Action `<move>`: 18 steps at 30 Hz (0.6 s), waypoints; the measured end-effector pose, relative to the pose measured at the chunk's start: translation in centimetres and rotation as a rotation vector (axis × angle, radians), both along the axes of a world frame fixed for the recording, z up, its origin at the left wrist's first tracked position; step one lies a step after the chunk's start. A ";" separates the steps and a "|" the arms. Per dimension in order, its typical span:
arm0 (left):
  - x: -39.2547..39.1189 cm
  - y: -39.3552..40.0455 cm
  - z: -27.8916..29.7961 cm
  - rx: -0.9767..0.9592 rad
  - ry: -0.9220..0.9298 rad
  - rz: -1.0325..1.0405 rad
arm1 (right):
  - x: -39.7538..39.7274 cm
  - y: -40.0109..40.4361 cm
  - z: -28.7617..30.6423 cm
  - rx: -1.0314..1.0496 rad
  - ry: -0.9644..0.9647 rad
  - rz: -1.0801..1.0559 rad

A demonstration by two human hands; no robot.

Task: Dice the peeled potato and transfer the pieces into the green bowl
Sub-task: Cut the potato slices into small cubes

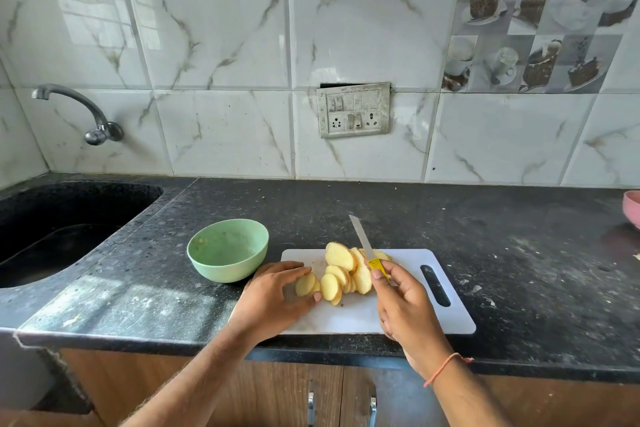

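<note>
On the board (415, 315) the potato (343, 269) lies cut only into round slices, none diced yet and none in the green bowl (227, 250) just beside it, while the left hand (277, 295) pinches an end slice and the right hand (403, 302) grips the knife (363, 239), blade raised over the pile.

Soft, even daylight fills the scene. The glossy white marble-patterned wall tiles (221, 28) carry pale window reflections at upper left. A hazy bright patch lies on the speckled black stone countertop (519, 253) near its front left edge. Shadows are faint. Wide-angle distortion bends lines toward the frame edges; focus is slightly soft.
</note>
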State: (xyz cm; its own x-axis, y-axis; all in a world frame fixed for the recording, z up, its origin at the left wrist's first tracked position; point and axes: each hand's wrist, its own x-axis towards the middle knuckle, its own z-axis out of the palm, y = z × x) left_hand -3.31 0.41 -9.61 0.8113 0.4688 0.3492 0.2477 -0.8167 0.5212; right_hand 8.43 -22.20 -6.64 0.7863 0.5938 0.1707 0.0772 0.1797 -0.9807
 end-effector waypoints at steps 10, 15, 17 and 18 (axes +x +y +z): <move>0.5 0.6 -0.6 -0.026 -0.089 0.000 | 5.1 -2.4 -0.2 -0.015 -0.112 -0.249; 0.1 -0.9 0.2 0.126 -0.101 -0.057 | 5.3 -2.4 -0.4 -0.019 -0.138 -0.208; 0.6 -1.5 0.9 0.178 -0.042 -0.082 | 5.3 -2.2 -0.7 -0.056 -0.193 -0.206; 1.0 -1.7 1.3 0.175 -0.002 -0.084 | 5.3 -2.1 -0.8 -0.061 -0.205 -0.209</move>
State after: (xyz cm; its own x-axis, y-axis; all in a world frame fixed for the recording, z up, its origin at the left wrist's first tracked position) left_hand -2.29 -1.33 -8.31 0.8443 0.3313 0.4213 0.1737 -0.9128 0.3696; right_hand 13.74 -24.34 -7.43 0.8456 0.4363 0.3076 0.3038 0.0805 -0.9493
